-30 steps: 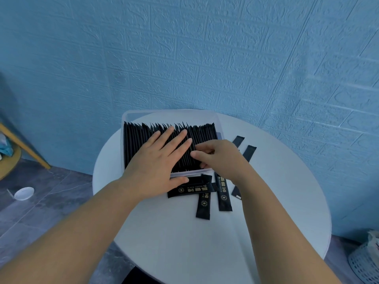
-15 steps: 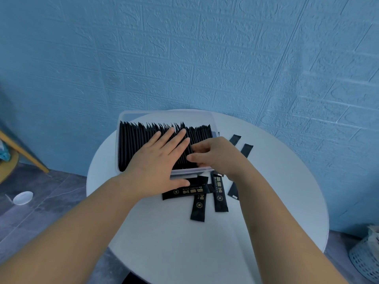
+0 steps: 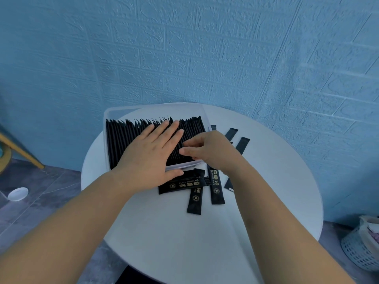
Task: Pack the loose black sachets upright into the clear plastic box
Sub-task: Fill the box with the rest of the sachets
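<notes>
The box (image 3: 185, 164) is nearly packed under the flat left hand (image 3: 151, 158), several loose sachets (image 3: 216, 185) are left on the bench (image 3: 184, 242), and the right hand's (image 3: 211, 148) grip cannot be told.

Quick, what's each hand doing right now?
Left hand: open, pressing flat on the packed sachets.
Right hand: curled against them; grip cannot be told.

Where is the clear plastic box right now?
Head view: the clear plastic box sits far left on the round table, under the left hand, loose sachets lying just in front.
</notes>
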`<action>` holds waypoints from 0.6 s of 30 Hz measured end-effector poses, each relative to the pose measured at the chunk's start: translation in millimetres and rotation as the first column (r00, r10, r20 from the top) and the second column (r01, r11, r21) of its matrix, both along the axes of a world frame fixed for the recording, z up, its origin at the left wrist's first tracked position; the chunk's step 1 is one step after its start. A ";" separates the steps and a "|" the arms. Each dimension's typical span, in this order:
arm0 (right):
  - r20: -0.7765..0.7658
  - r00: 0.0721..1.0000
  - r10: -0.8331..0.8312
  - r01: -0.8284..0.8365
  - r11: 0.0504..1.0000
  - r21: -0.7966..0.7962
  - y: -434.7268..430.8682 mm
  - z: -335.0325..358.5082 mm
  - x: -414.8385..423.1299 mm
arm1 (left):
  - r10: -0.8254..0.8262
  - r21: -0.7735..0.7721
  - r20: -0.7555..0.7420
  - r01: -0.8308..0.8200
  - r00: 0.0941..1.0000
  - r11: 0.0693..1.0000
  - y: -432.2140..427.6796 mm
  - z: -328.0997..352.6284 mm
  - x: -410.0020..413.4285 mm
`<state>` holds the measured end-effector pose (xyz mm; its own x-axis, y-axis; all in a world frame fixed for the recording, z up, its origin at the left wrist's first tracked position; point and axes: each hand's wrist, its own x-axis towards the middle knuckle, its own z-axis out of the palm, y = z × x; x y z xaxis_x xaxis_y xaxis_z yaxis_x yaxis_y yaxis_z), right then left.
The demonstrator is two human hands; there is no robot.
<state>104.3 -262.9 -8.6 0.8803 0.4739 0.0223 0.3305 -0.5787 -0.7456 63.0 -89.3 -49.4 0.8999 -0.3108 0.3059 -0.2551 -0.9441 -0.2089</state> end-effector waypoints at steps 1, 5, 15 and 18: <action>0.020 1.000 0.008 -0.008 1.000 0.002 0.0 -0.5 -0.5 | 0.015 -0.012 -0.022 -0.015 1.000 1.000 -0.3 1.7 -1.3; 0.206 0.974 -0.093 0.029 0.956 0.293 -5.6 -8.8 -10.7 | 0.052 -0.009 -0.049 -0.052 0.997 0.999 4.5 6.6 -3.0; 0.398 0.892 0.216 -0.163 0.973 -0.163 -37.2 -64.7 -35.1 | 0.144 -0.001 -0.203 -0.148 0.969 0.989 21.7 15.7 -8.3; 0.299 0.875 0.381 -0.225 0.866 -0.446 -24.5 -67.5 -38.1 | 0.123 -0.025 -0.199 -0.130 0.972 0.991 23.6 16.4 -11.9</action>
<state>66.2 -287.4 -76.1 0.6535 0.7536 0.0712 0.7396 -0.6156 -0.2722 51.1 -65.7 -33.1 0.9749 -0.1822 0.1281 -0.1656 -0.9775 -0.1304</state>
